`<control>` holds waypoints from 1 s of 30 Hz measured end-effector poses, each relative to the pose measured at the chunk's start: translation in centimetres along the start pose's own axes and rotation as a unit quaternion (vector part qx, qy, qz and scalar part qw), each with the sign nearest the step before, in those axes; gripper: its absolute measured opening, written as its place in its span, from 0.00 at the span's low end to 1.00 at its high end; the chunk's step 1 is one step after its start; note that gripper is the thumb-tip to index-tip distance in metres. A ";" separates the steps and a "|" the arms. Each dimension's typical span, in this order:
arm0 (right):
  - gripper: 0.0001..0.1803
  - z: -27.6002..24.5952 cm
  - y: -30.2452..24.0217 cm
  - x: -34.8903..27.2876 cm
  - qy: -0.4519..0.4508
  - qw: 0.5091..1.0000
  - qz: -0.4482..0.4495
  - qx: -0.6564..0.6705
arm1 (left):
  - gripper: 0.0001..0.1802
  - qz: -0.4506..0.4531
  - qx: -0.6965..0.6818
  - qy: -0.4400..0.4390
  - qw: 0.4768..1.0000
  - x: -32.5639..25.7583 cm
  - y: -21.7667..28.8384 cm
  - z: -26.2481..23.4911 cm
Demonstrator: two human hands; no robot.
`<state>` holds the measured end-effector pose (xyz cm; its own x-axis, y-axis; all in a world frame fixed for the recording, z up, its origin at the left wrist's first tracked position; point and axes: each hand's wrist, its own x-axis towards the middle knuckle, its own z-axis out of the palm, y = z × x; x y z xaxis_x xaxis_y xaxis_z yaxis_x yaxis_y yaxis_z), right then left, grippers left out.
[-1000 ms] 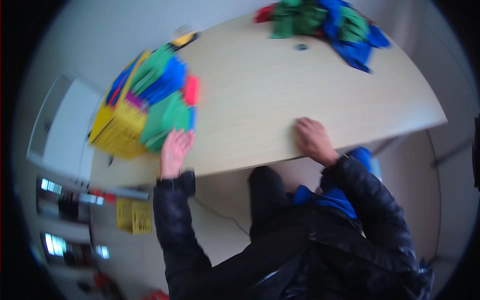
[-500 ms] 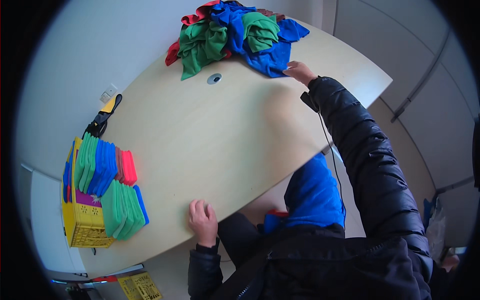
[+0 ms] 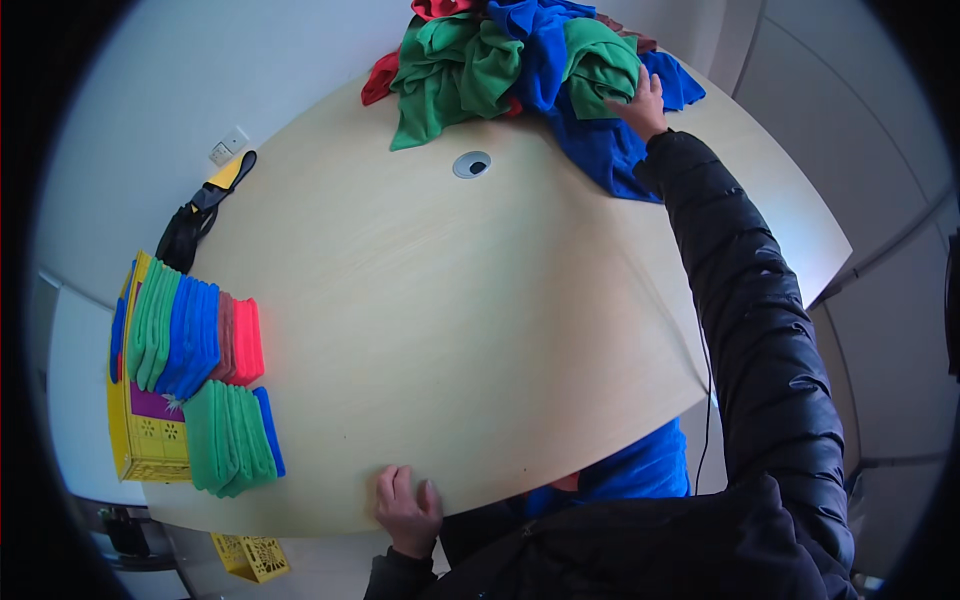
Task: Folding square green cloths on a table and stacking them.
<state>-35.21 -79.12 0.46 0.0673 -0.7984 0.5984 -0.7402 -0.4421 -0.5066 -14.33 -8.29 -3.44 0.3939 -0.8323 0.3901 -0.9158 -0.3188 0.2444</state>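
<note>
At the far side of the table, my right hand (image 3: 645,108) curves its thumb and fingers around the edge of a bunched green cloth (image 3: 598,65). This cloth lies on top of a loose heap. Just below the hand, a blue cloth (image 3: 600,150) spreads from the heap over the tabletop. Another rumpled green cloth (image 3: 455,75) lies to the left, with a red cloth (image 3: 382,78) at its side. My left hand (image 3: 408,510) rests on the near table edge, fingers loosely stretched and holding nothing.
On the left of the table (image 3: 400,300), folded green cloths (image 3: 232,435) and a row of blue ones (image 3: 190,335) stand by a yellow basket (image 3: 150,455). A black strap (image 3: 190,220) lies behind them. A round cable grommet (image 3: 472,165) sits in the tabletop. A black cord (image 3: 708,430) hangs by my right arm.
My right hand has moved from the blue cloth's edge up to the bunched green cloth. The blue cloth now reaches further toward me. The view has shifted; my left hand stays at the table edge.
</note>
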 end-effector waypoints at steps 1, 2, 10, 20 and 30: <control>0.62 0.3 0.0 1.0 0.013 1.000 0.016 0.009 | 0.20 0.000 -0.003 0.001 1.000 0.1 0.0 0.1; 0.63 1.1 -0.4 1.6 0.022 0.999 0.031 0.022 | 0.20 -0.004 -0.006 -0.001 1.000 0.2 0.1 0.1; 0.27 2.2 1.3 3.6 -0.046 0.995 0.079 0.047 | 0.20 -0.015 -0.016 -0.012 1.000 0.5 0.4 0.2; 0.10 -7.0 -3.5 -5.5 -0.241 0.931 0.052 0.270 | 0.19 -0.014 0.003 0.001 1.000 0.1 0.7 -0.1; 0.08 -19.3 -12.2 -27.6 -0.559 0.744 0.060 0.361 | 0.18 0.002 -0.021 0.017 1.000 -0.8 1.5 -0.9</control>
<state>-40.93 -43.77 2.11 0.8421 -0.5136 -0.1645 -0.2616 -0.1223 -0.9574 -15.92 -7.71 -2.59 0.3942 -0.8171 0.4207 -0.9130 -0.2959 0.2807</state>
